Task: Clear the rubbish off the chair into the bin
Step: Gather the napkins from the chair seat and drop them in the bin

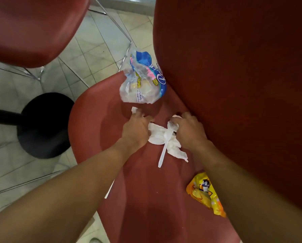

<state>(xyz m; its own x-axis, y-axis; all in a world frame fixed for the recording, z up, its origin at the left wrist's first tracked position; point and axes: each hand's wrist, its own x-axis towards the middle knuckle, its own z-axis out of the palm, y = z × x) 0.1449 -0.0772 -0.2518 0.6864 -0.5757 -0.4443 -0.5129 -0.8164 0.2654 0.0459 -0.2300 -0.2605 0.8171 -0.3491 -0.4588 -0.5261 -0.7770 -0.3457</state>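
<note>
- Left hand (136, 128) down on the red chair seat (143, 190), fingers curled over the left edge of the crumpled white tissue (173, 144), a scrap of white poking out past the fingertips on the far side.
- Right hand (188, 129) just across from it, fingers bent and pinching the right end of the same tissue wad, close to the chair back (234, 85).
- Between the two hands: white plastic spoon (164, 146) lying across the tissue, bowl up among the folds, handle pointing toward the near side of the seat.
- Small white round lid or cup (155, 139) tucked under the tissue beside the left hand; cannot tell which.
- Farther off, clear plastic paper-towel wrapper (141, 79) with blue, pink and yellow print, standing crumpled at the far edge of the seat against the chair back.
- Nearer, on the right, yellow snack packet (204, 193) lying on the seat, partly hidden by the right forearm.
- Off to the left, black round table base (45, 125) on the tiled floor (94, 41).
- Far left, second red chair (33, 28) on a chrome frame.
</note>
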